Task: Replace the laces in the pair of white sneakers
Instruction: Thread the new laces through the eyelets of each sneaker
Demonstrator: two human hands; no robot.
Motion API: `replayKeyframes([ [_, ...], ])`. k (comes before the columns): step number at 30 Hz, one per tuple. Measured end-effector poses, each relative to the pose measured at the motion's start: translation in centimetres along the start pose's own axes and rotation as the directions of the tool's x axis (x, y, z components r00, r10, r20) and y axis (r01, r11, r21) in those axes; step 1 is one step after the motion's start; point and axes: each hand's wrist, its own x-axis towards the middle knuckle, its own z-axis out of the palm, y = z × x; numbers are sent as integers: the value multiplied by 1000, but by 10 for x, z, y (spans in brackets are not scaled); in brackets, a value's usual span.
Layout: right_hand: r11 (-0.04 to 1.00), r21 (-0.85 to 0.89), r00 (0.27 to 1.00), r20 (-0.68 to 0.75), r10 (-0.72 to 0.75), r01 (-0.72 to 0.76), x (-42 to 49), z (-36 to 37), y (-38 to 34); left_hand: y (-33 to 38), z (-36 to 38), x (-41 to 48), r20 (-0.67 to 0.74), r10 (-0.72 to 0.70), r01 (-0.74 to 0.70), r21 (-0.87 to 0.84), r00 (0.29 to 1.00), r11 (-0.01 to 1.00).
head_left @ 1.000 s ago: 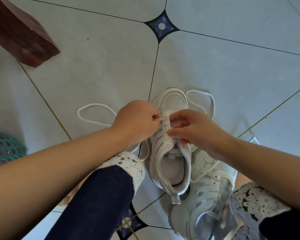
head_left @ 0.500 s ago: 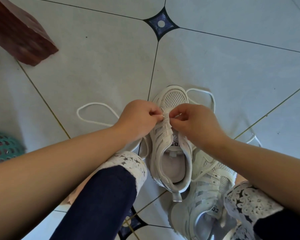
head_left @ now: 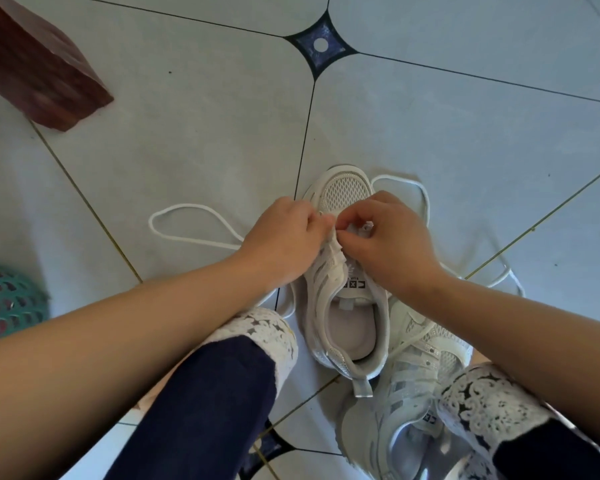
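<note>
Hands crept up toward the toe: left hand (head_left: pixel 284 237) and right hand (head_left: pixel 388 244) both pinch the white cord lace (head_left: pixel 187 206) at the white mesh sneaker's (head_left: pixel 343 192) far eyelets, I'd guess for threading.

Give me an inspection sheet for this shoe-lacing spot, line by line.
surface: pale tiled floor with dark joints.
job's things: sneaker upright, toe pointing away; second sneaker lies tilted beside it, nearer the person; lace looped on the floor on either side of the sneaker.
clutter: brown wooden block at far left; teal basket at the left edge.
grips: left grip holds the sneaker's eyelet edge; right grip pinches a lace tip there.
cables: nothing seen.
surroundings: the person's knees in dark trousers with white lacy cuffs.
</note>
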Motion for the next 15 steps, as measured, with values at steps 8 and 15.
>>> replayKeyframes([
  [8, 998, 66, 999, 49, -12, 9, 2, -6, 8, 3, -4, -9, 50, -24, 34, -217, 998, 976],
  [15, 997, -6, 992, 105, -74, 75, 5, -16, 10, 10, 0, -11, -39, 12, -20, -217, 999, 976],
])
